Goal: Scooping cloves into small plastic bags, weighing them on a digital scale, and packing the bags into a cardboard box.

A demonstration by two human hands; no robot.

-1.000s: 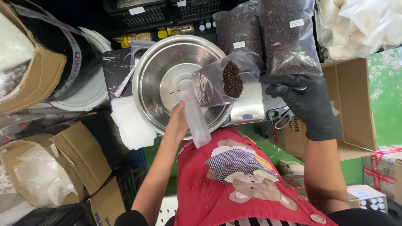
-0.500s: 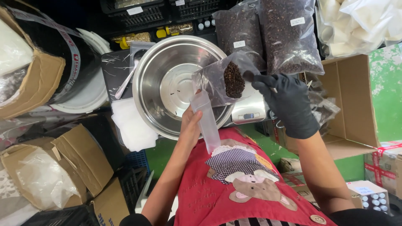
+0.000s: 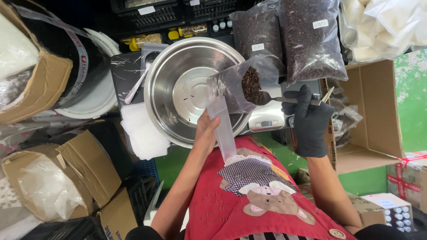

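Over the steel bowl [image 3: 178, 89], our bare left hand [image 3: 205, 133] gripped a clear pouch [image 3: 231, 84]; our gloved right hand [image 3: 308, 120] pinched a loaded spoon [image 3: 267, 98] at its mouth, mid-fill; tipping came next.

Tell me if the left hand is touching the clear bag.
Touching. The head view shows the left hand gripping the clear bag along its lower edge.

Held open over the right rim of the steel bowl [image 3: 178, 89]: a clear plastic pouch [image 3: 231, 89] with dark granules inside. Beyond the bowl, up and right: two large clear bags of dark granules [image 3: 289, 40], each bearing a small white rectangular label [image 3: 319, 23]. Just right of the bowl, under the pouch: a silver scale with a small grey screen [image 3: 267, 123]; further right, an open brown cardboard box [image 3: 378, 111].
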